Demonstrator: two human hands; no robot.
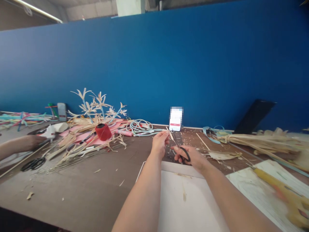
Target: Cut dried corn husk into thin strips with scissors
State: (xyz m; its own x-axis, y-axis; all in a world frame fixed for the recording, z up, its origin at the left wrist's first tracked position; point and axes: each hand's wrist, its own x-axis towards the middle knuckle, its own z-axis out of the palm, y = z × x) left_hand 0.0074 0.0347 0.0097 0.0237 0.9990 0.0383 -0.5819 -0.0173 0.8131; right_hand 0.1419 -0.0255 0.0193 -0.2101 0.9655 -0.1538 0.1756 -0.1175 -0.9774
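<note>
My left hand pinches a thin pale straw strip above the brown table. My right hand is closed round the black handles of a pair of scissors, whose blades point up at the strip. Both hands hover just beyond a white board lying in front of me.
A phone leans on the blue wall. To the left lie dried straw, straw flowers, a red thread spool, coiled cords, black scissors and another person's hand. Straw bundles and a yellow glue gun lie right.
</note>
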